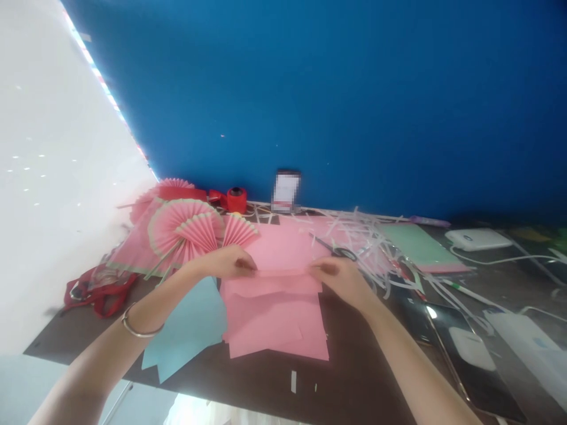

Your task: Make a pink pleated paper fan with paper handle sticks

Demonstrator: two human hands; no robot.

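A pink sheet of paper [279, 251] lies in front of me with a narrow fold running across it. My left hand [233, 261] pinches the left end of that fold between thumb and fingers. At the right end, my right hand [339, 277] pinches the same fold. More pink paper [274, 330] is spread beneath and nearer to me, overlapping at angles. Black-handled scissors [344, 254] rest just beyond my right hand. Pleated pink paper fans with pale green edges [188, 227] are heaped past my left forearm.
Light blue paper [190, 324] lies under my left forearm. White paper strips [376, 248] tangle beside a green sheet [420, 245]. A phone [286, 192] leans on the blue wall near a red roll [236, 202]. Dark glossy devices [487, 378] and white cables occupy the right.
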